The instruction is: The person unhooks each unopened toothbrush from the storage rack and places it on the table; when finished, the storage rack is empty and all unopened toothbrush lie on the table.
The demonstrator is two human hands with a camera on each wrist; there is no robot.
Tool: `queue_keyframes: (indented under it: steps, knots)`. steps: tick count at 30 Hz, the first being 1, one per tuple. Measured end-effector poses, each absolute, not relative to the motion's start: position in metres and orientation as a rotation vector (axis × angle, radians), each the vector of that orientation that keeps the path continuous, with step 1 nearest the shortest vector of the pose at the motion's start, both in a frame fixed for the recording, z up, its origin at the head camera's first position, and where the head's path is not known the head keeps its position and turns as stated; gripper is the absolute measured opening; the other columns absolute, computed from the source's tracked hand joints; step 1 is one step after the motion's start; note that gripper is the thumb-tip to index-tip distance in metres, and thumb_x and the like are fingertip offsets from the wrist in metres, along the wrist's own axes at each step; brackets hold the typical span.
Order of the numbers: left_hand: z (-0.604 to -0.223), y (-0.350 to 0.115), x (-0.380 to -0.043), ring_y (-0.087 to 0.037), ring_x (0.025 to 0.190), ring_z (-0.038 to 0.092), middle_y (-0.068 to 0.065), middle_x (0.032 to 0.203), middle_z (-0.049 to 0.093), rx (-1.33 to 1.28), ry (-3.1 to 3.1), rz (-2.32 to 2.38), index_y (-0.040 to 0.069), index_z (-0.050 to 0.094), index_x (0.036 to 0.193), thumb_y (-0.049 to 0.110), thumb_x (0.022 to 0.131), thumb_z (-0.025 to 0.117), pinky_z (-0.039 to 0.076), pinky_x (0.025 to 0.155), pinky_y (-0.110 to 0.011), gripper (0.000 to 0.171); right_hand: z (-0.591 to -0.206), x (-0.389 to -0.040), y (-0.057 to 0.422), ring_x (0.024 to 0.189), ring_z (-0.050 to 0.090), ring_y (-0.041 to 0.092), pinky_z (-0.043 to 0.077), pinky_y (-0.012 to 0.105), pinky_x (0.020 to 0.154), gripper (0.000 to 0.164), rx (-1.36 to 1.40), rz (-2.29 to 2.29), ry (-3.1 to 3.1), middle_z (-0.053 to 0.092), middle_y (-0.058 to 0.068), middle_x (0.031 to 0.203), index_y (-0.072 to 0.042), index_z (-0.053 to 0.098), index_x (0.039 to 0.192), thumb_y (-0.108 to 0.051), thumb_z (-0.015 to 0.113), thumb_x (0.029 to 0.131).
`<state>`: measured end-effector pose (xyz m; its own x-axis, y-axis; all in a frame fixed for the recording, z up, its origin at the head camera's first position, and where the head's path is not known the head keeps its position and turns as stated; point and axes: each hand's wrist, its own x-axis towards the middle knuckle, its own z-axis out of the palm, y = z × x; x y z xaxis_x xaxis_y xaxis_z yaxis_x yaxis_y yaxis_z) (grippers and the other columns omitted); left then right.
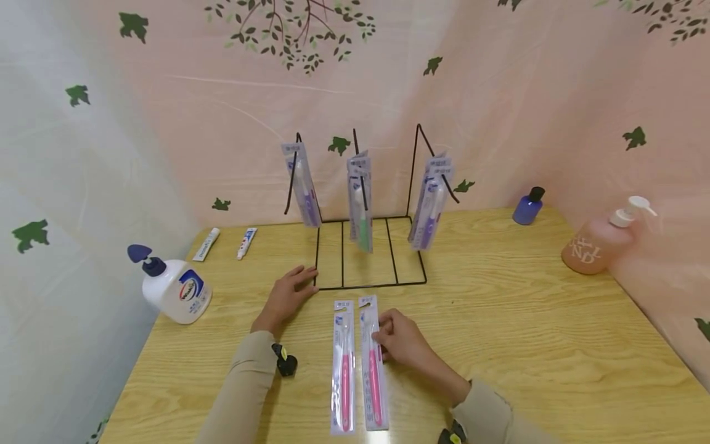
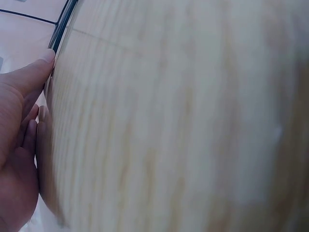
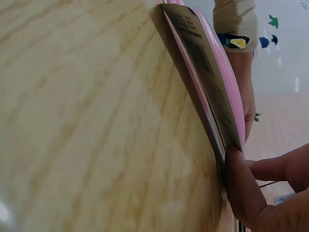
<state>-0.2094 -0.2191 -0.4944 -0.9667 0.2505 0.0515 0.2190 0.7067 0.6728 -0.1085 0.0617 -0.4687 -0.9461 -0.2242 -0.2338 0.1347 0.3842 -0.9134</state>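
Observation:
My right hand (image 1: 406,338) pinches the upper right edge of a packaged pink toothbrush (image 1: 374,370). Its printed back (image 3: 205,58) shows in the right wrist view, tilted up off the wood. Just left of it, a second packaged pink toothbrush (image 1: 344,376) lies on the table. My left hand (image 1: 288,297) rests on the table at the front left corner of a black wire rack (image 1: 371,287), fingers touching the wire. Packaged toothbrushes hang from the rack's hooks: a purple one (image 1: 304,188) at left, a green one (image 1: 362,216) in the middle, purple ones (image 1: 431,209) at right.
A white pump bottle (image 1: 177,293) stands at the left, with two toothpaste tubes, one white (image 1: 207,245) and one smaller (image 1: 246,243), behind it. A blue bottle (image 1: 527,208) and a pink pump bottle (image 1: 596,246) are at the right. Patterned curtain (image 1: 222,123) encloses the table.

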Motion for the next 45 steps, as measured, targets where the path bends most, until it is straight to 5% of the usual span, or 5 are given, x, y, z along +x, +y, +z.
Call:
queue_keyframes:
  steps: [11, 17, 25, 36, 45]
  knots:
    - [-0.496, -0.219, -0.210, -0.033, 0.143, 0.028, -0.004, 0.149, 0.044, 0.408, 2.851, 1.137, 0.014, 0.052, 0.139, 0.028, 0.094, 0.062, 0.023, 0.115, -0.056, 0.048, -0.443, -0.111, 0.064, 0.058, 0.054, 0.013, 0.045, 0.025, 0.050, 0.033, -0.280, -1.137, 2.579, 0.062, 0.002, 0.074, 0.001, 0.057, 0.113, -0.024, 0.065, 0.091]
    - [-0.495, -0.220, -0.211, -0.034, 0.142, 0.029, -0.005, 0.147, 0.046, 0.420, 2.869, 1.135, 0.013, 0.053, 0.138, 0.027, 0.094, 0.062, 0.024, 0.114, -0.056, 0.047, -0.412, -0.141, 0.038, 0.086, 0.062, 0.014, 0.055, 0.024, 0.070, 0.033, -0.573, -1.321, 2.614, 0.064, 0.003, 0.099, -0.004, 0.056, 0.122, -0.021, 0.061, 0.094]
    - [-0.497, -0.221, -0.213, -0.034, 0.141, 0.033, -0.005, 0.142, 0.052, 0.455, 2.893, 1.176, 0.013, 0.057, 0.135, 0.025, 0.092, 0.065, 0.028, 0.113, -0.055, 0.045, -0.374, -0.196, -0.022, 0.113, 0.055, 0.022, 0.050, 0.034, 0.096, 0.042, -0.801, -1.644, 2.651, 0.055, 0.012, 0.125, -0.003, 0.046, 0.135, -0.016, 0.056, 0.097]
    - [-0.497, -0.219, -0.212, -0.033, 0.140, 0.034, -0.003, 0.141, 0.052, 0.452, 2.887, 1.189, 0.010, 0.058, 0.133, 0.024, 0.092, 0.065, 0.027, 0.115, -0.052, 0.044, -0.370, -0.270, -0.060, 0.125, 0.047, 0.024, 0.044, 0.038, 0.103, 0.044, -0.504, -1.954, 2.764, 0.047, 0.010, 0.135, -0.008, 0.040, 0.141, -0.019, 0.050, 0.100]
    - [-0.497, -0.217, -0.212, -0.035, 0.137, 0.038, -0.007, 0.137, 0.056, 0.500, 2.941, 1.201, 0.008, 0.061, 0.129, 0.021, 0.089, 0.068, 0.031, 0.113, -0.052, 0.043, -0.371, -0.300, -0.078, 0.119, 0.053, 0.021, 0.048, 0.037, 0.097, 0.039, -0.468, -2.056, 2.740, 0.057, 0.010, 0.129, -0.009, 0.046, 0.138, -0.020, 0.049, 0.101]
